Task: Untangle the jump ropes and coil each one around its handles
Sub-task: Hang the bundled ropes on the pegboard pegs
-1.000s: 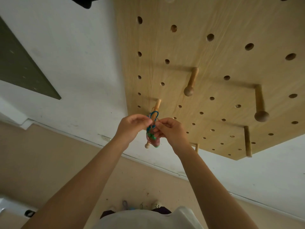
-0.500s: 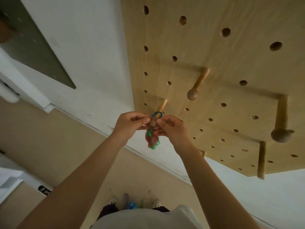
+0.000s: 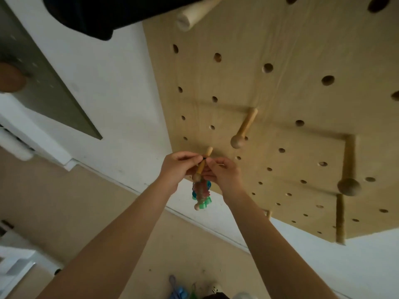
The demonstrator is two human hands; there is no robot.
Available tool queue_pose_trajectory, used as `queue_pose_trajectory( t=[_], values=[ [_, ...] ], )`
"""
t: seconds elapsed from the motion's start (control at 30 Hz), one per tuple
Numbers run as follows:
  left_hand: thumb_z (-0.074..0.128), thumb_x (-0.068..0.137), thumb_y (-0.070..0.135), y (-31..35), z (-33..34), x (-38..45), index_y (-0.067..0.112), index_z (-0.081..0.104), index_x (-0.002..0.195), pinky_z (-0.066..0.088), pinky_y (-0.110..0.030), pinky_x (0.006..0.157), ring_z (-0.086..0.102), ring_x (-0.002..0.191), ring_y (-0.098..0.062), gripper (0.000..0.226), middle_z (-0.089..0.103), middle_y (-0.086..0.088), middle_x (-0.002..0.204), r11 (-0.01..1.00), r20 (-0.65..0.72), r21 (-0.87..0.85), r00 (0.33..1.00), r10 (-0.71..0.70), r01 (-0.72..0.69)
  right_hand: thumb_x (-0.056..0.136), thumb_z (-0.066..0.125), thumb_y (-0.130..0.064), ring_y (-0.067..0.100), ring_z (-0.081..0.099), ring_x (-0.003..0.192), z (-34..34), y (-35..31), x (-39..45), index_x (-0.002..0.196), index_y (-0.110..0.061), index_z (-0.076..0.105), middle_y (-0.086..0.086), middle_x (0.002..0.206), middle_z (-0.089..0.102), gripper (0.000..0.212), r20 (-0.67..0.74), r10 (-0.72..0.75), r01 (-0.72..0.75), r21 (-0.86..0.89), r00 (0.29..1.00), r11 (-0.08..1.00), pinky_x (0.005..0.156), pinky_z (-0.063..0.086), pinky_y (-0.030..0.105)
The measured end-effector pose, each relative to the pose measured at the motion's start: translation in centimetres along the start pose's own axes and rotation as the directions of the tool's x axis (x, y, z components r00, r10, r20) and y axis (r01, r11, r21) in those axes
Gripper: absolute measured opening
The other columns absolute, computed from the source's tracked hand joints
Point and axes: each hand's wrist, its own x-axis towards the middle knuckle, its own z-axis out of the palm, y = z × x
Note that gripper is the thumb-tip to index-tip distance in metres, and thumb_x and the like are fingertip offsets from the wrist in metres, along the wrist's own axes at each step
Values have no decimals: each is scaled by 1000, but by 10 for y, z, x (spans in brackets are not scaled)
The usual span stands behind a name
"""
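Note:
A coiled jump rope bundle (image 3: 201,192), pink, blue and green with a wooden knob at its lower end, hangs below a small wooden peg (image 3: 207,152) on the pegboard (image 3: 280,100). A dark loop from the bundle sits around the peg's shaft, behind its round tip. My left hand (image 3: 176,169) pinches the loop from the left of the peg. From the right, my right hand (image 3: 225,175) pinches it too. More blue and green rope (image 3: 180,293) lies on the floor by my feet, partly cut off by the frame.
Other pegs stick out of the board: a knobbed one (image 3: 243,132) just to the right, a big-knobbed one (image 3: 348,186) far right, a thick one (image 3: 194,11) at the top. A dark object (image 3: 97,16) hangs at top left. A grey-green panel (image 3: 43,93) is on the white wall.
The loop has gone from the peg's round tip onto its shaft, with both hands following it toward the board. The bundle now hangs lower under the peg. My view has tilted up.

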Motion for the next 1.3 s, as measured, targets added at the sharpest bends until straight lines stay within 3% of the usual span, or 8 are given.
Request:
queue_pose_trajectory(
  t=[0.2,0.4,0.53,0.67,0.83,1.07,1.17,1.3],
  values=[
    [73,88,11,1,-19,-24,13,74,87,60,-31,74,73,85,-25,2,76,-11,89,998,61,-51,997,44,-41,90,69,-22,33,73,87,3,6,-41,89,-11,53,16,91,74,19,-73,-77,69,-111,994,991,83,59,47],
    [65,89,40,-74,-83,-75,30,73,86,54,-31,72,69,77,-10,13,73,9,84,943,165,301,982,93,-140,94,57,-34,14,70,79,6,86,-138,90,-16,62,-1,85,73,20,-244,-121,3,-435,962,900,81,57,42],
    [62,81,55,-163,-126,-126,40,66,81,49,-28,79,68,90,-13,16,71,13,88,909,261,415,962,-78,-39,96,58,-31,16,70,78,8,174,-198,89,-14,64,-1,84,72,19,-275,34,-166,-476,961,864,85,54,52],
    [66,92,47,-222,-146,-175,41,70,86,52,-34,90,68,94,-12,9,71,15,88,916,327,398,927,-184,42,94,57,-32,20,70,78,8,224,-244,89,-15,66,1,82,73,21,-289,70,-196,-432,955,881,82,55,54],
    [67,91,46,-290,-150,-188,38,72,87,45,-18,78,64,84,3,10,68,28,78,911,337,410,920,-199,47,92,56,-34,21,70,81,-8,292,-248,92,-13,65,4,86,72,24,-234,71,-156,-369,970,916,77,55,46],
    [55,69,68,-589,-150,-117,43,68,92,41,-7,75,61,89,10,36,69,27,93,829,243,556,939,-242,69,96,58,-31,16,66,90,-63,603,-148,100,-29,62,-6,96,68,5,-209,153,-226,-394,966,891,79,55,31],
    [58,64,70,-754,-154,-74,47,62,112,45,-21,96,56,108,8,53,62,22,116,775,250,628,923,-294,77,94,60,-39,8,61,97,-83,760,-102,118,-31,56,-9,108,62,26,-248,224,-308,-386,943,870,69,46,12],
    [65,60,77,-918,-166,-22,27,42,147,29,-44,118,32,143,-14,102,37,4,154,645,286,760,930,-229,-75,85,68,-51,15,55,108,-100,916,-46,136,-27,45,-2,125,53,61,-308,304,-414,-412,902,811,85,47,28]
  ],
)
